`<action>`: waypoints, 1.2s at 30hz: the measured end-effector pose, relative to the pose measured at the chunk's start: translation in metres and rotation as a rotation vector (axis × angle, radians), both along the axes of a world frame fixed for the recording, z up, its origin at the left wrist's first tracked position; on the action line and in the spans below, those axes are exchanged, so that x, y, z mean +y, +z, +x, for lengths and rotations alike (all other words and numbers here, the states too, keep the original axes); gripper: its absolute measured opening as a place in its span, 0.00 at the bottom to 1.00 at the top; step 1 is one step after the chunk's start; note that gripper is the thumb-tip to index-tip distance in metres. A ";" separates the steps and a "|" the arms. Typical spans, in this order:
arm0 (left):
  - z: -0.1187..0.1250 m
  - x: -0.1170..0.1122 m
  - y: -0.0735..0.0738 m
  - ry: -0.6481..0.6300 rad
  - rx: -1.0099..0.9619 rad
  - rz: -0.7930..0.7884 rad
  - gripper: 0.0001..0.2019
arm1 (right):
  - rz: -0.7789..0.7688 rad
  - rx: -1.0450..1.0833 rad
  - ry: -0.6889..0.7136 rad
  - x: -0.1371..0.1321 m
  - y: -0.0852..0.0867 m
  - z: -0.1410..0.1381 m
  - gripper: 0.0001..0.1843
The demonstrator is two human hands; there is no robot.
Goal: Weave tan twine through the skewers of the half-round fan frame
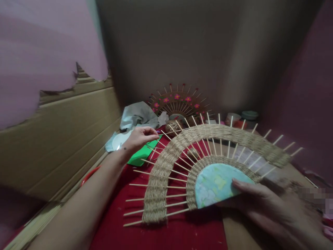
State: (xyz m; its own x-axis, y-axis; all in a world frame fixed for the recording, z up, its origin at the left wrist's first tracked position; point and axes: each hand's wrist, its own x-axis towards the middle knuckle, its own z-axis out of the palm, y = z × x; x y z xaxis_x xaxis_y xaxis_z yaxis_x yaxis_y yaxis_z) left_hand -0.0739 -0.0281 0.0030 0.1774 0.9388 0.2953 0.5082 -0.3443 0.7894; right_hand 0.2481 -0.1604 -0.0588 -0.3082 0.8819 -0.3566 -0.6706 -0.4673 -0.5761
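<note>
A half-round woven fan (157, 187) stands before me, with thin wooden sticks radiating through two bands of twisted straw-coloured cord. At its centre is a pale blue half-disc (217, 184) with a marbled pattern. My right hand (265, 201) grips this half-disc at its lower right, thumb on the front and the other fingers hidden behind. On the far side of the fan's left part, my left hand (139, 139) is closed, its thumb and fingertips pinched together near the stick tips. What lies in that pinch, if anything, is too small to make out.
A red cloth (117, 208) covers part of the table. Behind the fan lie a green sheet (142, 155), a ball of cord (173, 127), crumpled grey cloth (139, 114) and a second fan with pink flowers (177, 97). Cardboard (78, 114) lines the left wall.
</note>
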 end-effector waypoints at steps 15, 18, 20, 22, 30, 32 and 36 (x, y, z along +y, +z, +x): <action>-0.008 0.001 -0.010 -0.270 -0.569 -0.368 0.16 | 0.057 0.005 0.026 0.000 0.006 -0.001 0.12; -0.009 0.004 -0.018 -0.333 -0.693 -0.524 0.09 | 0.040 0.018 0.014 0.000 0.004 -0.001 0.12; -0.006 0.004 -0.021 -0.332 -0.704 -0.564 0.06 | 0.039 0.025 -0.012 0.001 0.004 0.000 0.14; -0.002 0.001 -0.022 -0.337 -0.647 -0.586 0.07 | 0.035 0.031 -0.041 0.001 0.003 0.001 0.17; -0.005 0.000 -0.017 -0.320 -0.579 -0.575 0.08 | -0.030 0.034 -0.142 0.002 0.003 0.002 0.25; -0.010 0.001 -0.016 -0.329 -0.582 -0.549 0.08 | -0.036 0.051 -0.145 0.002 0.004 0.001 0.26; -0.016 0.000 -0.012 -0.319 -0.542 -0.506 0.08 | -0.034 0.074 -0.141 0.001 0.008 0.000 0.27</action>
